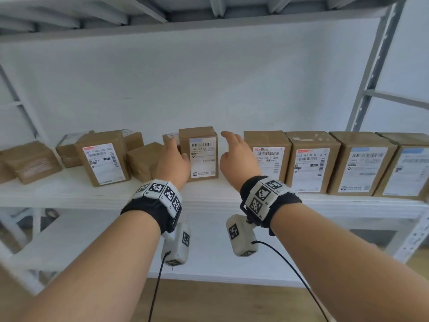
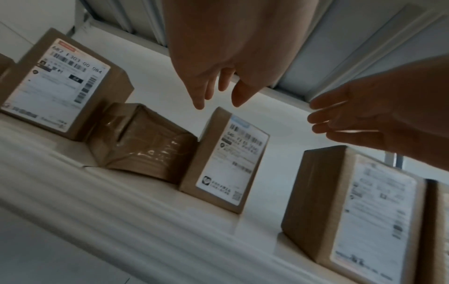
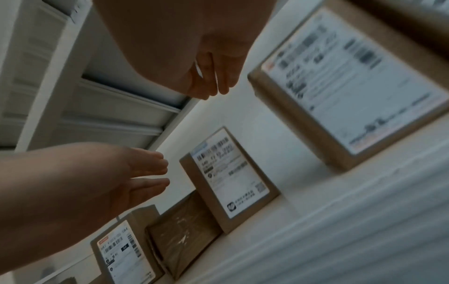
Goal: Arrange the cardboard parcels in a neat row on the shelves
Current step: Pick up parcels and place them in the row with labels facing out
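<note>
One upright cardboard parcel [image 1: 199, 154] with a white label stands alone mid-shelf, label facing me. My left hand [image 1: 176, 154] is just left of it and my right hand [image 1: 232, 147] just right, both with straight fingers and holding nothing. In the left wrist view the left hand [image 2: 213, 90] hovers over the parcel [image 2: 230, 159] without touching it. The right hand [image 3: 209, 84] also hangs free of the parcel [image 3: 230, 176] in the right wrist view. To the right, several labelled parcels [image 1: 311, 161] stand side by side in a row. The nearest of them [image 1: 267, 156] is a gap away.
On the left of the white shelf [image 1: 69, 194] several parcels lie jumbled: an upright labelled one [image 1: 102, 159], a taped one lying down [image 1: 144, 161], and others behind and beside [image 1: 30, 161]. A metal shelf [image 1: 185, 19] spans overhead; a lower shelf [image 1: 209, 256] sits under my wrists.
</note>
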Available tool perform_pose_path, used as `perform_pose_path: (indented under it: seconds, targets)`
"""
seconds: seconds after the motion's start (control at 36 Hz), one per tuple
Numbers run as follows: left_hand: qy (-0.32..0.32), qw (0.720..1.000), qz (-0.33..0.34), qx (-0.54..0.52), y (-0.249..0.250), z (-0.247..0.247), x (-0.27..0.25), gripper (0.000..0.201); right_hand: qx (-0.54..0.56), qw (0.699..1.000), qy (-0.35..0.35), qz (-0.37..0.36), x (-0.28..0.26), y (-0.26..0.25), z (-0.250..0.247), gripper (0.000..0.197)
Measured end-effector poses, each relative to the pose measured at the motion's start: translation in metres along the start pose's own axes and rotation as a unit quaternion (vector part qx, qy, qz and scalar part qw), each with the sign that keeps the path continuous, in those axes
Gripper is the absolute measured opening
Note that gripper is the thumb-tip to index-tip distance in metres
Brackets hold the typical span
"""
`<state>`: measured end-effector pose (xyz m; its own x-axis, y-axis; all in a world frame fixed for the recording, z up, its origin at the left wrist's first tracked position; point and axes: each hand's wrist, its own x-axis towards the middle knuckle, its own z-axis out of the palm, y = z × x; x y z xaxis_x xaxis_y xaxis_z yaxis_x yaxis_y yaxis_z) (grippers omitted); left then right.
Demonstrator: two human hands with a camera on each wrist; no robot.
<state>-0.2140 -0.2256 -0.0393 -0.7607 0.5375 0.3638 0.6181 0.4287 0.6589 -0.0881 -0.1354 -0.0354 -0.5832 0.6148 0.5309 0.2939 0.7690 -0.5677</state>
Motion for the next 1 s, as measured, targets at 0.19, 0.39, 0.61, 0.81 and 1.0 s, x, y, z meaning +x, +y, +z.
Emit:
perform_pose_path:
  seconds: [0.19,0.39,0.61,0.81,1.0]
  targets:
    - [-0.066,0.997,-0.025,-0.009,-0.020,-0.006,0.012,0.068,0.043,0.987,-0.061,0.145,0.021,0.000,0.045,0.065]
    - [-0.124,0.992,0.010,-0.022,-0.037,0.006,0.033,0.051,0.035,0.976,-0.077,0.203,0.030,0.010,0.061,0.062]
    - [-0.156,0.985,0.008,-0.072,-0.046,0.028,0.037,0.063,0.050,0.979,-0.088,0.179,0.025,0.020,0.072,0.053]
    - [-0.144,0.983,0.038,-0.107,-0.060,0.035,0.026,0.055,0.065,0.981,-0.059,0.173,0.006,0.024,0.073,0.054]
    - [-0.153,0.982,0.049,-0.102,-0.056,0.021,0.011,0.049,0.064,0.978,-0.045,0.194,-0.013,0.013,0.065,0.058]
